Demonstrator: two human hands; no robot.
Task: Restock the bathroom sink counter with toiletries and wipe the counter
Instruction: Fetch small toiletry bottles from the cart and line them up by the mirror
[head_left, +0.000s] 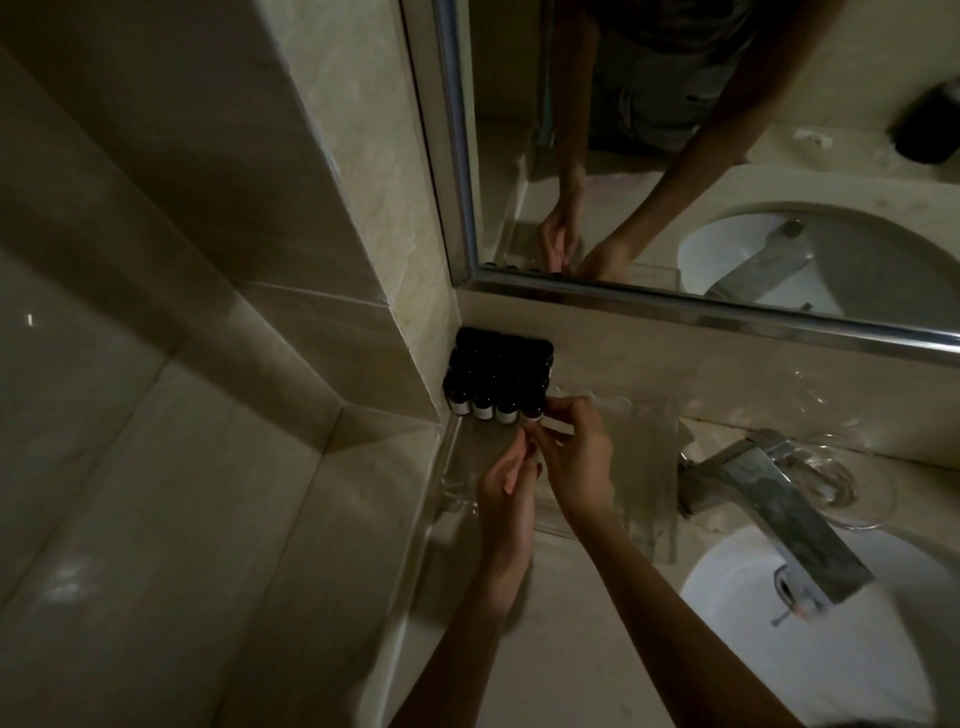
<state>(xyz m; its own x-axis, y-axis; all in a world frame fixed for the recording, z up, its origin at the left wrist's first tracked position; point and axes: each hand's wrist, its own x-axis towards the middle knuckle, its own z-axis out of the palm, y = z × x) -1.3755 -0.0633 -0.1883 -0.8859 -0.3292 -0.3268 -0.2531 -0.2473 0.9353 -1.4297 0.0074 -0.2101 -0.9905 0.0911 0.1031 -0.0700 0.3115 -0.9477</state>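
Several small dark bottles with white labels stand in tight rows at the back corner of a clear tray on the counter. My right hand reaches across the tray and pinches the rightmost bottle of the front row with its fingertips. My left hand hovers over the tray just below, fingers loosely extended toward the right thumb. It holds nothing that I can make out in the dim light.
A chrome faucet juts over the white sink basin at the right. A greyish folded cloth or packet lies beside the tray. Clear glassware stands behind the faucet. The mirror hangs above and tiled walls close the left side.
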